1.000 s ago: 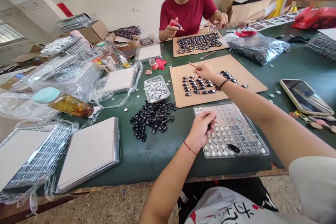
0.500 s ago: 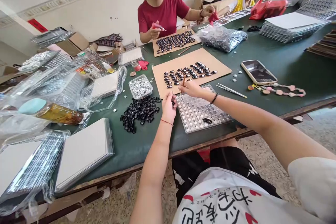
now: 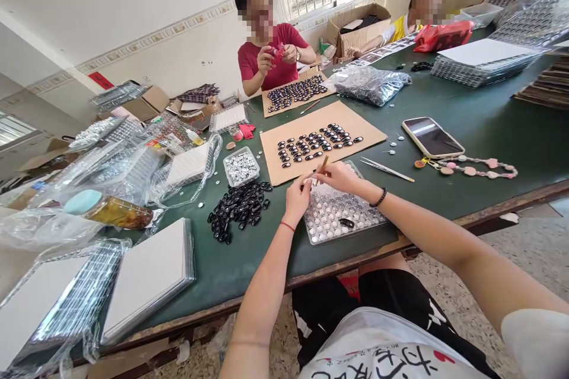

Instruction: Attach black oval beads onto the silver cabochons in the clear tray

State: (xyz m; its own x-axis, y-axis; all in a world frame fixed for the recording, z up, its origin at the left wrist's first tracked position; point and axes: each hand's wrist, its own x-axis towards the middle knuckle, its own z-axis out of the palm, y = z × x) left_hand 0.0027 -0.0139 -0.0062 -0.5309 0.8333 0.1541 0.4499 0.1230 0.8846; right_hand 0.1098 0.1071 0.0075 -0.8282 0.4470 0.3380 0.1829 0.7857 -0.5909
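Note:
My left hand (image 3: 297,201) is closed, fingers pinched on a small black piece (image 3: 303,188) that is mostly hidden. Right beside it, my right hand (image 3: 340,180) grips a thin brown stick (image 3: 324,163), its lower end hidden by the fingers. Both hands meet over the far left edge of a clear plastic tray (image 3: 331,239) filled with rows of round silvery-white discs. One glossy black oval piece (image 3: 347,222) lies on those discs. To the left is a heap of black oval pieces (image 3: 240,208). Beyond my hands, rows of black pieces with shiny pale centres (image 3: 333,137) lie on a cardboard sheet (image 3: 284,131).
A tub of small white discs (image 3: 241,167) stands behind the heap. Tweezers (image 3: 387,169) and a phone (image 3: 432,137) with a beaded strap lie right. Stacked trays (image 3: 149,278) and a bottle (image 3: 109,209) occupy the left. A co-worker in red (image 3: 278,56) sits opposite.
My hands have come together, the right closing in on the left with the brown stick. The view has tilted up. Opposite, the co-worker has brought both hands together near the chest.

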